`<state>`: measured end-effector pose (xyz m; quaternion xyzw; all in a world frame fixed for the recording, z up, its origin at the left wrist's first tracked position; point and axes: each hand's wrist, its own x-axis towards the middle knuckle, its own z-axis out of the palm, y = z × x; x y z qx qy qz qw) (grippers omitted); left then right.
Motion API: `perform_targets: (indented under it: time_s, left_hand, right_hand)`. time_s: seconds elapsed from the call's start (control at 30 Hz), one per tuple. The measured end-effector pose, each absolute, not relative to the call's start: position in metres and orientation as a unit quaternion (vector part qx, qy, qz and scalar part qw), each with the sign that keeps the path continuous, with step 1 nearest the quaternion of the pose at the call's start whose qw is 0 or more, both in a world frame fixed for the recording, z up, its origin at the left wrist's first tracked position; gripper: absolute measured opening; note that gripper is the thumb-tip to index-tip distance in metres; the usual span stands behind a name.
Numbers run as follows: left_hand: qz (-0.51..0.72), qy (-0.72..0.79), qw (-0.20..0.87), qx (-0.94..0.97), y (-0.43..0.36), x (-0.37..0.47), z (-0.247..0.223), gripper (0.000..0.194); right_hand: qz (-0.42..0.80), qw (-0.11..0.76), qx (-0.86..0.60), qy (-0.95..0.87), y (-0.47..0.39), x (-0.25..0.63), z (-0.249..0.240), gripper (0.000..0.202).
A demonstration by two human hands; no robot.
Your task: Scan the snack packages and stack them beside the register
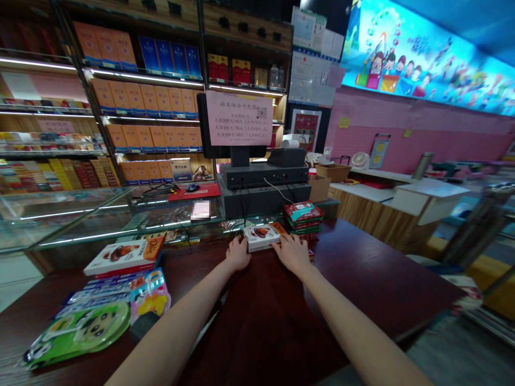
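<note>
A white and orange chocolate box point(261, 235) lies flat near the far edge of the dark wooden counter, apparently on top of another white box. My left hand point(238, 253) is closed against its left end. At the other end, my right hand point(293, 251) grips the box, with the fingers over its right side. Just beyond my right hand rises a stack of red and green packets point(303, 217). A similar Dove chocolate box point(125, 255) rests on the left part of the counter, away from my hands.
Blue and white packets point(104, 292), a green panda packet point(80, 329) and a dark object point(144, 326) lie at the left of the counter point(374, 279). Behind stand a glass case point(72, 214), a cash register point(263, 176) and a monitor with a paper sign point(240, 119).
</note>
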<state>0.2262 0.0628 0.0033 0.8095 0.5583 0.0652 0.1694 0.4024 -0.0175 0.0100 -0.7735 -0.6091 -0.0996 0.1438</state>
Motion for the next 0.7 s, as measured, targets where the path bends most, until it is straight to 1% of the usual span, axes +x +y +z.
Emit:
perform_targets:
  time_s: [0.43, 0.7]
  left_hand:
    - [0.083, 0.560, 0.155, 0.810, 0.063, 0.218, 0.008, 0.076]
    - [0.094, 0.554, 0.128, 0.817, 0.065, 0.189, 0.017, 0.067]
  right_hand:
    - [-0.088, 0.151, -0.766, -0.618, -0.019, 0.396, 0.016, 0.042]
    - [-0.078, 0.152, -0.745, -0.645, -0.020, 0.376, 0.021, 0.043]
